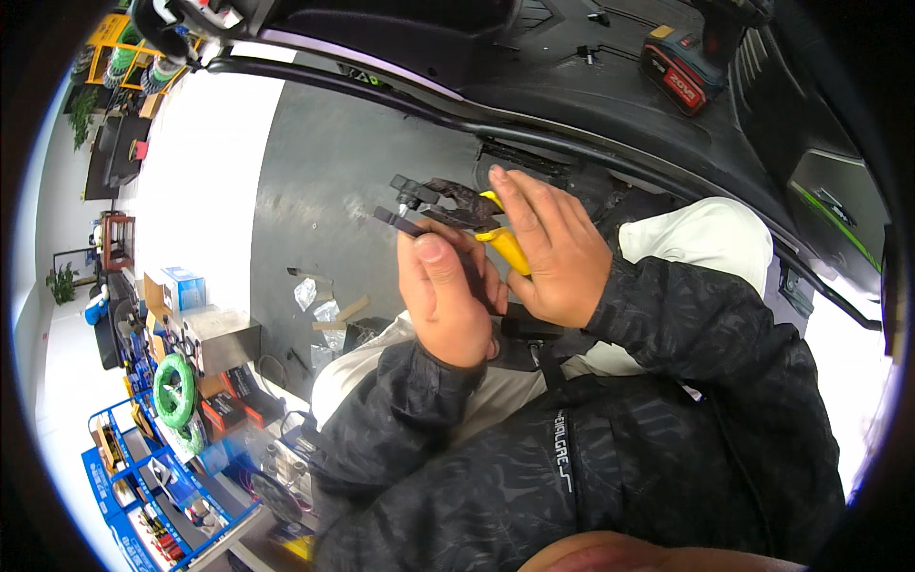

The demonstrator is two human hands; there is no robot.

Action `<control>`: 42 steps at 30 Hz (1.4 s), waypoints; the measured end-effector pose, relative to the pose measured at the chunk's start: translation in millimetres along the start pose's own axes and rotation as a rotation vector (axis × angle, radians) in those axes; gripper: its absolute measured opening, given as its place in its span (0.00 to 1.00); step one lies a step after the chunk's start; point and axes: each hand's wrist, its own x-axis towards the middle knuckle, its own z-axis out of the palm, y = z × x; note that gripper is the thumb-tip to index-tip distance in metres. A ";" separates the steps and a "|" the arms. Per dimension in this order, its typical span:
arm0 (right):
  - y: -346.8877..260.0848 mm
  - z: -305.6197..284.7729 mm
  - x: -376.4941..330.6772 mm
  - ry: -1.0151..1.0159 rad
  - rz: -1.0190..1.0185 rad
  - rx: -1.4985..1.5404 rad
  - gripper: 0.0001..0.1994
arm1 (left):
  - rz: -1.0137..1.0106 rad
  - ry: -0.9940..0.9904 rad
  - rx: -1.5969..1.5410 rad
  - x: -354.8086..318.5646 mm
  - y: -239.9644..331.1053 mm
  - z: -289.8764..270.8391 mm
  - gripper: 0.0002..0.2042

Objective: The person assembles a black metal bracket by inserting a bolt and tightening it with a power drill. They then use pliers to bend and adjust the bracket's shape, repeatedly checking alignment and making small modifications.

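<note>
My right hand (562,243) is around the yellow handles of a pair of pliers (510,250), its fingers rather straight along them. The dark jaws point left, to a small black fitting with a bright metal stem (410,191); whether they grip it cannot be made out. My left hand (446,291) is closed, thumb up, on a dark flat piece (396,221) just below that fitting. Most of this piece is hidden by the fingers, so its kind is unclear. Both hands are close together above my lap.
A black vehicle body with a tubular rail (381,95) runs across the top. A cordless drill (681,71) with a red battery lies on it. Plastic bags (326,313) and scraps are on the grey floor. Blue parts bins (172,477) and a green coil (173,391) stand at lower left.
</note>
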 end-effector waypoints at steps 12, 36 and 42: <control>-3.7 -8.9 4.0 -0.011 0.099 0.032 0.45 | -0.026 0.030 -0.004 8.8 4.0 -3.4 0.15; 6.8 -28.2 13.5 0.034 0.034 -0.043 0.39 | -0.206 -0.116 0.088 25.0 26.4 -11.1 0.16; 18.3 -29.5 7.4 0.063 -0.003 -0.134 0.39 | -0.199 -0.088 0.161 24.4 26.7 -5.5 0.16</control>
